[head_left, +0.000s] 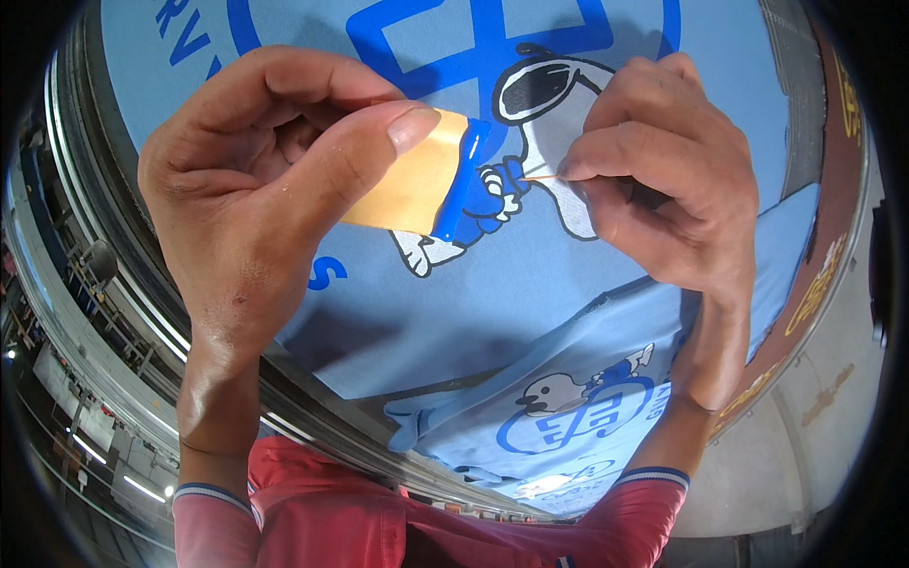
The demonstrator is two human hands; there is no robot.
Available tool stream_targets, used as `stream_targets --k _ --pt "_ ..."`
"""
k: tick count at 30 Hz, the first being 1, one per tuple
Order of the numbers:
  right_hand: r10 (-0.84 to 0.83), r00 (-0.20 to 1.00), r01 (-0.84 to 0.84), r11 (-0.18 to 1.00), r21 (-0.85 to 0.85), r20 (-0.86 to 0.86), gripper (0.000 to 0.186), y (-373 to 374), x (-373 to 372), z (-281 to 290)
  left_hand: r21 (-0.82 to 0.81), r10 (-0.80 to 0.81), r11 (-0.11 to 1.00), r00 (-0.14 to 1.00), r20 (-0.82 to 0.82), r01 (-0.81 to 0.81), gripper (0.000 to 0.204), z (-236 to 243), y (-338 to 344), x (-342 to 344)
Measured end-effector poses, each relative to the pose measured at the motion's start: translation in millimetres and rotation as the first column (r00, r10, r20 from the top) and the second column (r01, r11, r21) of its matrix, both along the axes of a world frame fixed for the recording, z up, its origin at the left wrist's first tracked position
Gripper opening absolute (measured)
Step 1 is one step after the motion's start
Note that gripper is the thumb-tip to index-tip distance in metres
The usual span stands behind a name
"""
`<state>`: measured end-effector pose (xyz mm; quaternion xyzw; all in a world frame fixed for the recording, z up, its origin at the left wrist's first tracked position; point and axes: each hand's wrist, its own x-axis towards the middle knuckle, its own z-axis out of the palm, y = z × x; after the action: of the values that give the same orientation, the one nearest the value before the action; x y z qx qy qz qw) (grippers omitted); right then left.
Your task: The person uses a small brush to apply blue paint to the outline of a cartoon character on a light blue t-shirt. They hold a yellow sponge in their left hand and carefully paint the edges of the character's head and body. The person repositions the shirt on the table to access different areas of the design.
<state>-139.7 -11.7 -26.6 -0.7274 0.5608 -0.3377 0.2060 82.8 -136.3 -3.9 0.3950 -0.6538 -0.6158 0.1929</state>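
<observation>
My left hand (260,180) pinches a flat tan card (407,185) between thumb and fingers. Wet-looking blue ink (460,180) coats the card's right edge. In my right hand (677,170) the fingertips are closed on a thin pointed stick (542,177), whose tip points left at the blue part of a printed cartoon dog (568,118) in dark glasses. Whether the tip touches the print I cannot tell. Beneath both hands lies a light blue fabric panel (407,327) with blue lettering and a large blue emblem. The card hides part of the print.
A second light blue printed piece (587,402) hangs rumpled over the near edge, close to my body. Metal rails (123,246) run along the left side. On the right, a brown-red edge strip (833,218) carries yellow markings, with pale floor (805,407) beyond it.
</observation>
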Motion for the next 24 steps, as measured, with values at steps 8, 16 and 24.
stream_targets --k 8,16,24 --pt "0.017 1.0 -0.018 1.0 -0.011 -0.009 0.03 -0.3 -1.8 -1.3 -0.004 -0.006 1.0 1.0 0.002 0.006 0.013 0.5 -0.2 0.0" --pt "0.021 1.0 -0.021 1.0 -0.009 -0.009 0.031 -0.2 -1.7 -0.6 -0.012 -0.012 1.0 1.0 0.014 0.012 0.015 -0.3 -0.2 0.9" --pt "0.014 1.0 -0.015 1.0 -0.007 -0.015 0.032 -0.2 -0.9 -0.1 -0.004 -0.009 1.0 1.0 0.02 0.009 0.014 1.6 0.3 -0.1"
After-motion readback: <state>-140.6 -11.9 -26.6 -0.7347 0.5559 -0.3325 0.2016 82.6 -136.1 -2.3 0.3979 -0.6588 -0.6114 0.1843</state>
